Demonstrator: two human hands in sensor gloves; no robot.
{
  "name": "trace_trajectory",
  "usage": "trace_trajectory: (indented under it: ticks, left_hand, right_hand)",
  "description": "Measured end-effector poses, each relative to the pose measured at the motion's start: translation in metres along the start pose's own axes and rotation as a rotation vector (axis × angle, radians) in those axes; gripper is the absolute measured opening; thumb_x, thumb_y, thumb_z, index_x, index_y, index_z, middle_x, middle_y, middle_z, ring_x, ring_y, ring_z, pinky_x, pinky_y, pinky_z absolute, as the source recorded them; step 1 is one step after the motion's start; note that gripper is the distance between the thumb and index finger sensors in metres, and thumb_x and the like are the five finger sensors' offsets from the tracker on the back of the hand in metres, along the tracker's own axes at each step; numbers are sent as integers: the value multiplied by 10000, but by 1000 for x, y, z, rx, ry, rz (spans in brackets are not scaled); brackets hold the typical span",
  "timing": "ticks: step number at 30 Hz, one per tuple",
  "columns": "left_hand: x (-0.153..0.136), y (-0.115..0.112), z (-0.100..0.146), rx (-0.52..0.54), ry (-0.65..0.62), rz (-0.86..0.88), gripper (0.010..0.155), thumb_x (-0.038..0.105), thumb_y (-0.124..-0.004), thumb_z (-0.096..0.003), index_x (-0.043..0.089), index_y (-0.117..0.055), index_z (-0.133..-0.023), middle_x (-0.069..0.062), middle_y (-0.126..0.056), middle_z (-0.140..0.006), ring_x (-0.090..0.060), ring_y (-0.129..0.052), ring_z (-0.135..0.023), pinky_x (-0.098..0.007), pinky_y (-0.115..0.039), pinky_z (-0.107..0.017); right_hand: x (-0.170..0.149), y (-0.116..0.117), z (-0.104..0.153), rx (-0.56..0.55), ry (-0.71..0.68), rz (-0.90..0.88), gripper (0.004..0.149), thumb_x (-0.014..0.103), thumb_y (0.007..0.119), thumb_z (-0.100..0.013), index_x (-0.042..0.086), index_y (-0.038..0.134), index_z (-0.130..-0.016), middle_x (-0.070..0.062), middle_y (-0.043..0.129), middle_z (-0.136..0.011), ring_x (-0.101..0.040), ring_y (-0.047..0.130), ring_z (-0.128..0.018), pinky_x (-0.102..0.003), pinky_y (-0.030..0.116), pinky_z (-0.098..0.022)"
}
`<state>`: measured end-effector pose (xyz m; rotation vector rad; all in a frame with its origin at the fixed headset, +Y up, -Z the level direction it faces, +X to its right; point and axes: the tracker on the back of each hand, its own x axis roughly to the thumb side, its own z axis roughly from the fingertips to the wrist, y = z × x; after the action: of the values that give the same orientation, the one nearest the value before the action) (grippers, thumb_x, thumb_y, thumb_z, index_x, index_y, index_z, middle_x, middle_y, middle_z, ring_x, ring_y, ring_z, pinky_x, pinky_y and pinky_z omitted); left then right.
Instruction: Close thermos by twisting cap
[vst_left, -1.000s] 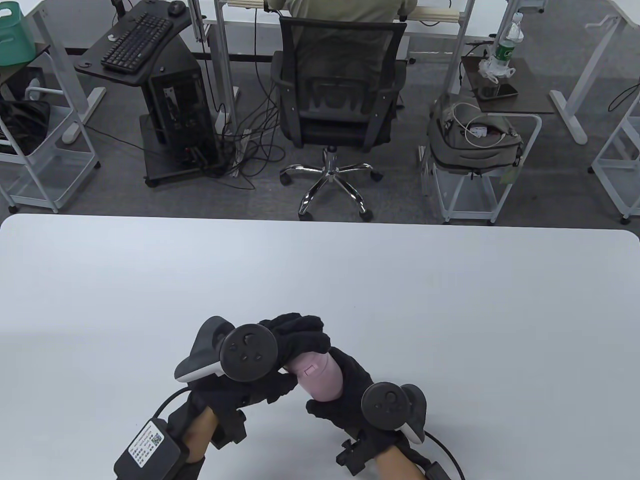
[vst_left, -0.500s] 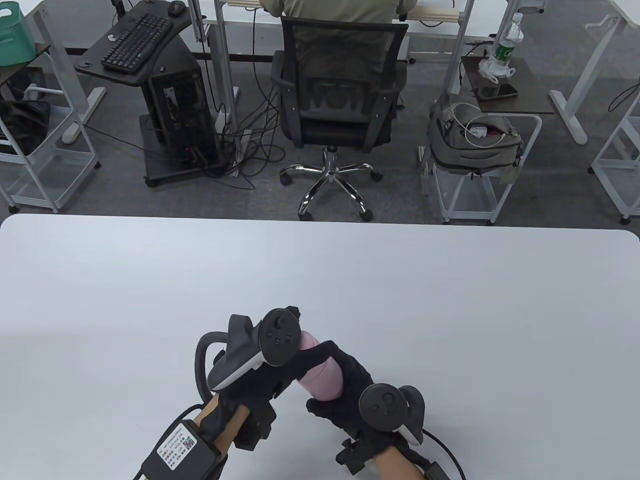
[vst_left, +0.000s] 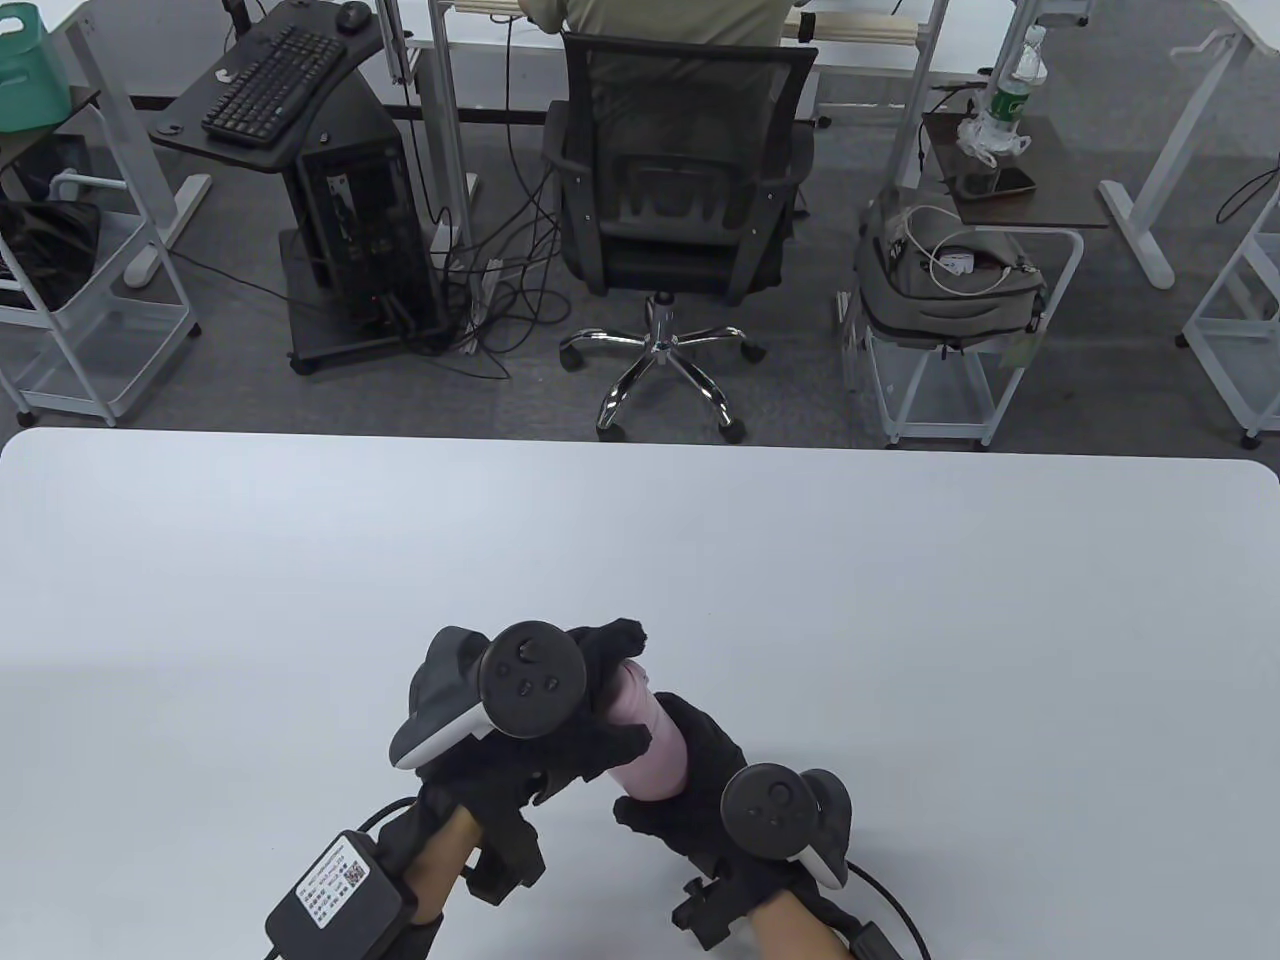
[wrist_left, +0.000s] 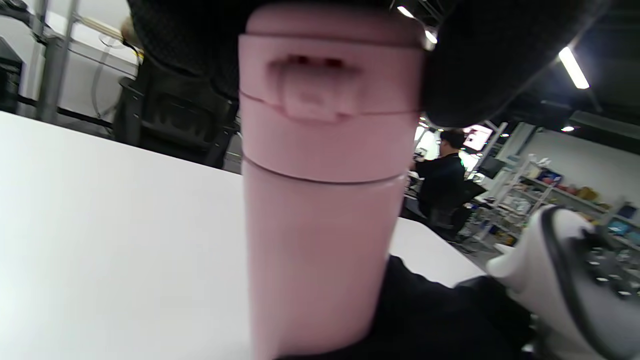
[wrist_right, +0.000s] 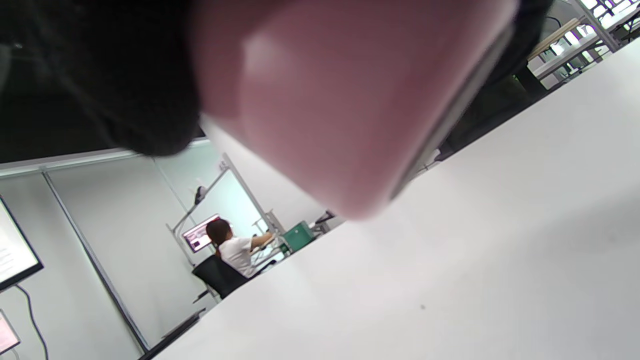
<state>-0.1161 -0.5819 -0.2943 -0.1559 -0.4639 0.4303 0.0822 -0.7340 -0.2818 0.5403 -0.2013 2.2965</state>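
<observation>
While the pink thermos is gripped around its body by the right hand above the worktop, its seated cap is clasped by the left hand, so tightening is judged nearly complete.

Overhead cam, 2 wrist cams close, maybe tilted

A broad, pale grey-white rectangular surface with rounded far corners fills the lower part of the table view, its smooth matte top catching soft shadow near the front edge. In the right wrist view the pink thermos base hangs above the surface, not touching it. The left wrist view shows the same plain top running away behind the thermos.
</observation>
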Motion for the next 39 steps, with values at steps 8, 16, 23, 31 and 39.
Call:
trace_trajectory:
  ticks: [8, 16, 23, 31, 39]
  left_hand:
    - [-7, -1, -1, -63, -169, 41, 852, 268, -938, -465, 346, -478, -1178, 21, -581, -1241, -254, -598, -1163, -566, -554, -846]
    - [-2, 3, 6, -48, 144, -124, 977, 790, -747, -486, 177, -497, -1206, -195, -731, -1133, -383, -822, -970, -597, -702, -703]
    - [1, 1, 1, 0, 140, -118, 889, 686, -835, -509, 188, -531, -1180, -141, -769, -1080, -297, -857, -917, -561, -715, -702]
    - [-4, 2, 0, 30, 39, -71, 878, 577, -928, -469, 221, -539, -1172, -130, -765, -1093, -294, -860, -921, -547, -732, -704]
    - [-7, 3, 2, -26, -149, -29, 871, 378, -980, -428, 285, -534, -1171, -53, -693, -1180, -287, -744, -1063, -556, -653, -799]
  right_hand:
    - [0, 0, 0, 1, -4, -1, 1174, 572, 858, -267, 12, 244, -1097, -330, 382, -1098, -563, 519, -970, -637, 608, -651]
    - [0, 0, 0, 7, -2, 0, 1174, 571, 859, -267, 11, 246, -1098, -332, 384, -1097, -565, 519, -969, -639, 607, -649]
    - [-1, 0, 0, 7, 0, -9, 1175, 571, 859, -268, 9, 246, -1098, -333, 385, -1097, -565, 519, -969, -640, 608, -648]
    - [0, 1, -1, 19, -8, -12, 1174, 571, 859, -269, 12, 245, -1099, -332, 383, -1098, -565, 517, -970, -639, 608, -650]
    - [1, 2, -1, 24, -24, -13, 1174, 570, 860, -267, 16, 244, -1099, -327, 380, -1101, -561, 516, -974, -638, 606, -653]
